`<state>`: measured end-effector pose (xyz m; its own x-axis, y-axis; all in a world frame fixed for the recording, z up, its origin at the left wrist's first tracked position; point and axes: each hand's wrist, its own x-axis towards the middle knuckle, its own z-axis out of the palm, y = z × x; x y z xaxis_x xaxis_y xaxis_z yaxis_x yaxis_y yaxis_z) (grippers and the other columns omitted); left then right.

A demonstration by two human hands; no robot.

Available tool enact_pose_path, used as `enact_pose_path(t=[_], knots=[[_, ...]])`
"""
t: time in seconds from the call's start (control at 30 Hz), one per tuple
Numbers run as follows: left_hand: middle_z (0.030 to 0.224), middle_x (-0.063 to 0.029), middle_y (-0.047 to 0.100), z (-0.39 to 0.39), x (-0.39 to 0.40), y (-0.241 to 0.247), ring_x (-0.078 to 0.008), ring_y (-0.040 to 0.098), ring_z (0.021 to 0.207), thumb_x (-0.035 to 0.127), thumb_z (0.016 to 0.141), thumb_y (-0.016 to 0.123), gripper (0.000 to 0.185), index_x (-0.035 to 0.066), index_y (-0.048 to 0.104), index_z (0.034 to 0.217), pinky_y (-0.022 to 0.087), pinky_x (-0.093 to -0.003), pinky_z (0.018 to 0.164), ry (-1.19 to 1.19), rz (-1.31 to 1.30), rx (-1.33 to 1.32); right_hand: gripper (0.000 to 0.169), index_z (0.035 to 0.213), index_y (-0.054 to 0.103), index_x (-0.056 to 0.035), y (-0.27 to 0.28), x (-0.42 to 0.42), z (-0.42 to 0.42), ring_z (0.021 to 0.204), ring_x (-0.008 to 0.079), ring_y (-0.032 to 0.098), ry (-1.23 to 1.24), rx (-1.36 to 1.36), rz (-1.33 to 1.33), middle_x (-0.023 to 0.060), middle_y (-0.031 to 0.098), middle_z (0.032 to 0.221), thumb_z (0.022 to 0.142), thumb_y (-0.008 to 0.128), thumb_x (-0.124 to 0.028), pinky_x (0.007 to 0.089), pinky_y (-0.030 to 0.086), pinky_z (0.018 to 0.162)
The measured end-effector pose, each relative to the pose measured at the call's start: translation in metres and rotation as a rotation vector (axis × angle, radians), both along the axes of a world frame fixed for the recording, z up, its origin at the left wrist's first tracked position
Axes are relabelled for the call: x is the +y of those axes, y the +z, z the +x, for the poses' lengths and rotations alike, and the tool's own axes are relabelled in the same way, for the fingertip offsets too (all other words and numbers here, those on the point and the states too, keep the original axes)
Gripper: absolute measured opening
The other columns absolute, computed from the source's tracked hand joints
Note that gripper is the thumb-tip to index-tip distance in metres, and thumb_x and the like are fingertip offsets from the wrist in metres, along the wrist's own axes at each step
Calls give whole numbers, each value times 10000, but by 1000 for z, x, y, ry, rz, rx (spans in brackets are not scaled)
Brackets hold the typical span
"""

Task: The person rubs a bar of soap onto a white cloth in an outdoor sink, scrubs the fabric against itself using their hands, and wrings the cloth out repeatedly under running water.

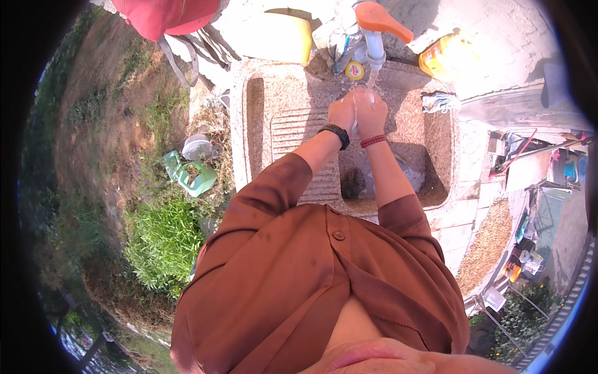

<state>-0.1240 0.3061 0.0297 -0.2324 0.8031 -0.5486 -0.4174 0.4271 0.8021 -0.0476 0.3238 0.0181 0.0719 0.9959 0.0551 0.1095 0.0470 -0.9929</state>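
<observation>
My left hand [342, 113], with a black band at its wrist, is pressed against my right hand [373, 112], which has a red bracelet below it. White foam shows on both. Water [372, 78] runs onto them from a grey tap spout [374, 50] with an orange lever handle [380, 21]. Whether something lies between the palms is hidden. Beneath them is a speckled stone laundry sink [239, 135] with a ribbed washboard [294, 133] on the left. The deep basin [438, 175] on the right holds whitish, sudsy water and a dark round thing I cannot make out.
Behind the sink are a yellow container [296, 38], a round yellow lid [354, 70] and a yellow package [434, 58]. A crumpled cloth [440, 102] lies on the right rim. Green plastic pieces [198, 179] and a leafy plant [163, 243] are on the ground at left.
</observation>
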Motion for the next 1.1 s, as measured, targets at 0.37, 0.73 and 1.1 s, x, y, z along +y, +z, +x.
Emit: enact_pose_path(t=[0.37, 0.73, 1.1], knots=[[1229, -128, 506, -42, 8, -26, -290, 518, 1092, 404, 931, 356, 433, 73, 489, 1176, 406, -445, 943, -203, 87, -995, 248, 1013, 567, 1, 12, -2, 22, 1045, 236, 520, 318, -314, 316, 142, 556, 1131, 801, 546, -126, 313, 389, 916], [1073, -103, 570, -6, 5, 6, -235, 564, 987, 369, 957, 338, 389, 46, 488, 1116, 460, -391, 866, -2, 363, -953, 243, 962, 579, -34, 13, 5, -3, 840, 296, 504, -13, -291, 244, 146, 528, 917, 831, 559, -237, 383, 395, 748], [970, -99, 603, -7, 14, -38, -248, 577, 924, 513, 919, 343, 480, 90, 536, 1036, 472, -386, 807, -21, 217, -1066, 221, 864, 578, -35, 25, -7, -9, 827, 383, 515, 54, -557, 493, 201, 548, 838, 845, 520, -247, 430, 408, 718]])
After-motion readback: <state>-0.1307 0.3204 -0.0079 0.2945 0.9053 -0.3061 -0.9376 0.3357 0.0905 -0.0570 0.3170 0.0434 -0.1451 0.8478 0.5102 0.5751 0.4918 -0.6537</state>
